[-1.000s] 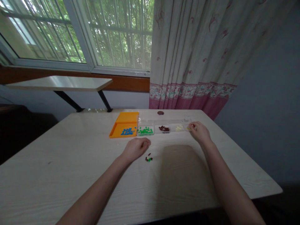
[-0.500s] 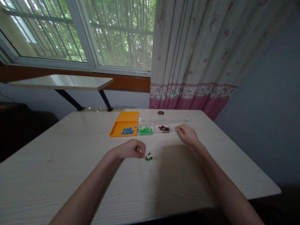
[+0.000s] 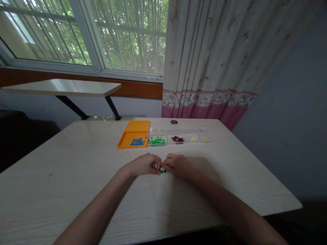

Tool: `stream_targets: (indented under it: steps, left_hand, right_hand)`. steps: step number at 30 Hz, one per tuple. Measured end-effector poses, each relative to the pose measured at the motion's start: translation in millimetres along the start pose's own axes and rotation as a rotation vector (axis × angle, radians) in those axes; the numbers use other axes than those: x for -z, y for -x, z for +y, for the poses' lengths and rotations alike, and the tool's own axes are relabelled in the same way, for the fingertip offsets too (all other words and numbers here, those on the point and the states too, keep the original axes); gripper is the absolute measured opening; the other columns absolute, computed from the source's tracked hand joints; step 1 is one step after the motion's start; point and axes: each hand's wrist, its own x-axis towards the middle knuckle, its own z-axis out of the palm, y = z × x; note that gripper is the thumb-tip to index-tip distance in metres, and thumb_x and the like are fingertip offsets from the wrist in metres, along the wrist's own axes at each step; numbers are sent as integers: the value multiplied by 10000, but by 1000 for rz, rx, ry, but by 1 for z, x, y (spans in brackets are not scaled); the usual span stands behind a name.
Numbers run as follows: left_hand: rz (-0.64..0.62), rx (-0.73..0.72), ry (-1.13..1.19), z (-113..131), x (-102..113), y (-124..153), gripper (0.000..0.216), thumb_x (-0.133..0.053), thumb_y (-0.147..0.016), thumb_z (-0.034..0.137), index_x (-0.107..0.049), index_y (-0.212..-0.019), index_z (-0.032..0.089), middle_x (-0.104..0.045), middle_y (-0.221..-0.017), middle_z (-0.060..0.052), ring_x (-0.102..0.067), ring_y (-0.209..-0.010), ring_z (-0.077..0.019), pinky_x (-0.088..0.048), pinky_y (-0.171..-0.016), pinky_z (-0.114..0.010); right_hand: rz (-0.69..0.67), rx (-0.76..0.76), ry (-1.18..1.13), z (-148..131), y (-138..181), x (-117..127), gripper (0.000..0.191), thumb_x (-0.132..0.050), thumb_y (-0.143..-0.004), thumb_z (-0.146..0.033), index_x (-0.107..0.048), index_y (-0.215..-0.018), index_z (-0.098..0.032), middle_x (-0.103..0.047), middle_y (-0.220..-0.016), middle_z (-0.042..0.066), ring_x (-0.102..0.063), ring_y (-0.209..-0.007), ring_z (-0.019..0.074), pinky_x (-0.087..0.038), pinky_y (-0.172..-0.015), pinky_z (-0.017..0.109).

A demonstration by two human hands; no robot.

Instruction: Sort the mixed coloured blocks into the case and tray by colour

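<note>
My left hand (image 3: 149, 164) rests low over the table, fingers curled and thumb and forefinger pinched at the edge of a little cluster of green, brown and whitish brick-like pieces (image 3: 163, 171). From the other side my right hand (image 3: 178, 164) meets it, its fingertips closed together right at the same cluster. Whatever the right fingertips hold is too small and hidden to name. Behind the hands stand an orange case (image 3: 123, 140) with blue pieces (image 3: 138, 141), and clear compartments with green pieces (image 3: 157, 141), dark brown pieces (image 3: 177, 139), cream pieces (image 3: 193, 139) and yellow pieces (image 3: 204, 139).
The pale wooden table (image 3: 84, 190) carries a round dark cable hole (image 3: 174, 122) near its back edge. A raised white shelf (image 3: 66, 87) on black legs stands at the back left. A patterned curtain (image 3: 204, 68) hangs behind the table.
My right hand has moved from the right-hand compartments down and left to the small cluster, uncovering the cream and yellow pieces. My left hand stays by the cluster.
</note>
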Motion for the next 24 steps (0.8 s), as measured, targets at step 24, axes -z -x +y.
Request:
stream_targets:
  steps: [24]
  left_hand:
    - [627, 96, 99, 11, -17, -16, 291, -535, -731, 408, -650, -813, 154, -321, -469, 68, -292, -441, -57, -220, -443, -176]
  right_hand:
    - [466, -87, -57, 12, 2, 2, 147, -472, -832, -267, -589, -884, -194, -596, -787, 20, -532, -660, 108, -388, -609, 203]
